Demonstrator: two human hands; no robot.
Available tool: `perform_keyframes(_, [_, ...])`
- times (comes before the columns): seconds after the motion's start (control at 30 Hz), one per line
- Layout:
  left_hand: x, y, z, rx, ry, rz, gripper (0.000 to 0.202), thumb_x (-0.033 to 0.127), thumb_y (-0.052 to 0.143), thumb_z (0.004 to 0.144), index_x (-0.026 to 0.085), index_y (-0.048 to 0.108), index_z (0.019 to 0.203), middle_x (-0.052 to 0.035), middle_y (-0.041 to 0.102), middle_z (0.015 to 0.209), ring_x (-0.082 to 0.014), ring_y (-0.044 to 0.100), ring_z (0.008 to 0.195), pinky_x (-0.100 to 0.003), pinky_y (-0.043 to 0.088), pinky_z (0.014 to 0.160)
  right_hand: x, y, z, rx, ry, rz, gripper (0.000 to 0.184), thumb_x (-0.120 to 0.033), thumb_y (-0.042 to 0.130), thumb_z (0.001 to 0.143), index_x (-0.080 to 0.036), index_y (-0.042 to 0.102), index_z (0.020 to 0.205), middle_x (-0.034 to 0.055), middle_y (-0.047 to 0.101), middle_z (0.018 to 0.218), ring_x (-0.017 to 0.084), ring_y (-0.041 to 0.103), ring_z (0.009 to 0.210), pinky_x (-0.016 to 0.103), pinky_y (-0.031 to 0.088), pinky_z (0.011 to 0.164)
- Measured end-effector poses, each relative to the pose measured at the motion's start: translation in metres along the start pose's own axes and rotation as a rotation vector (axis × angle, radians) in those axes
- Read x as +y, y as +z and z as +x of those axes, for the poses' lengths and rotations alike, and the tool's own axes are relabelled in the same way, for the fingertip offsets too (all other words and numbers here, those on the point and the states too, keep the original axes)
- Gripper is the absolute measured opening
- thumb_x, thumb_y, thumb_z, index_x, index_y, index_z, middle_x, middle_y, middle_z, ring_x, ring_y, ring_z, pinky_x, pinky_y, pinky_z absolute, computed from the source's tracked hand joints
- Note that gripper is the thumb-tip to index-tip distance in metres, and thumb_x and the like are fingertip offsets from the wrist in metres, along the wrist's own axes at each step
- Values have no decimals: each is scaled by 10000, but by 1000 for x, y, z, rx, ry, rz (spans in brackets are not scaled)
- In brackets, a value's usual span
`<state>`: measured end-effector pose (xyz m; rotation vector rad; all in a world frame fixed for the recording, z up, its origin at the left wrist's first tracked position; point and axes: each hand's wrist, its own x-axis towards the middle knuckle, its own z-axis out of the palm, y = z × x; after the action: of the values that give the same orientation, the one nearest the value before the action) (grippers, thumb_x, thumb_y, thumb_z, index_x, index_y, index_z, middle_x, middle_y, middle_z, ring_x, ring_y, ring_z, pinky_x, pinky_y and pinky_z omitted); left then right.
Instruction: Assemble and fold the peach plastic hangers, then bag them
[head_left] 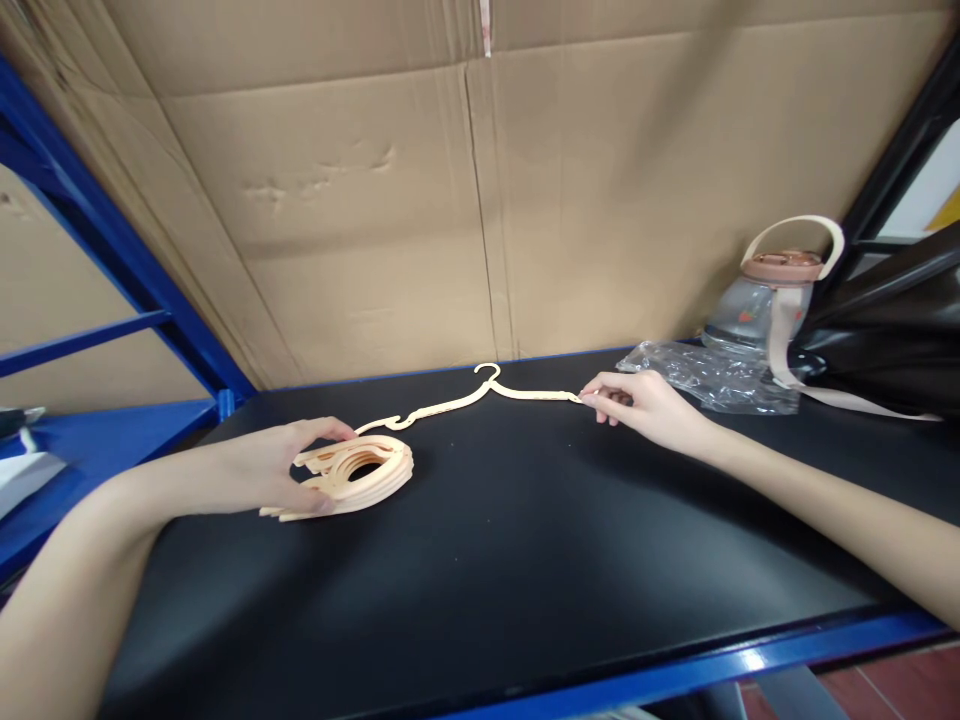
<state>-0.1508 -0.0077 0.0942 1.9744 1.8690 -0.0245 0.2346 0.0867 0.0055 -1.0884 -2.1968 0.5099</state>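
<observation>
A pale yellow folding hanger [457, 402] is spread out toward the back of the black tabletop, its hook pointing to the cardboard. My right hand [626, 402] pinches the tip of its right arm between thumb and fingers. On the left, my left hand [289, 465] is closed around a stack of folded hangers [386, 478] in the same pale colour, thumb on the near side and fingers on the far side. The spread hanger's left end reaches close to the left fingertips; whether it touches the stack I cannot tell.
A clear bottle [757, 305] with a brown lid, handle and strap stands at the back right. Crumpled clear plastic wrap [720, 380] lies before it. Cardboard [360, 220] closes off the back, a blue metal frame [135, 250] the left side. Black sheeting [892, 325] bulges at the right.
</observation>
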Motion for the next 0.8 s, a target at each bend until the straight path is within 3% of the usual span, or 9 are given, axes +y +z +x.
perform_keyframes(0.1, [2,-2,0,-138,-5,-112,554,416,599,706,209,473,1204,-1,650,904,-148,600,639,-207,443,513,-1,-1,0,-14,0,-10,300,-433,480,899,-185,650,893,11,661,658,158,623,592,278,446,608])
perform_keyframes(0.23, [-1,-2,1,-117,0,-96,552,398,612,706,217,472,1208,-15,653,973,-178,632,736,-213,457,547,-1,0,0,-25,-4,-16,301,-436,478,900,-189,649,890,14,669,662,159,625,588,276,448,601])
perform_keyframes(0.4, [-7,-2,4,-59,51,-26,572,368,621,691,217,498,1228,-29,634,1158,-251,602,1028,-253,480,758,-1,0,0,-36,-4,-24,292,-427,480,903,-189,648,893,11,674,673,155,629,593,271,445,603])
perform_keyframes(0.63, [-4,-3,2,-87,42,-28,580,403,615,713,214,493,1248,-23,643,1148,-227,622,990,-243,480,763,0,-1,0,-38,-6,-41,296,-430,478,908,-191,653,899,10,674,676,153,626,599,263,440,602])
perform_keyframes(0.8, [-9,-3,3,-57,49,-16,717,403,643,692,231,399,1344,-42,560,1310,-248,572,1116,-251,485,824,3,0,1,-46,-6,-41,303,-442,472,909,-194,646,899,11,674,674,154,627,591,262,442,596])
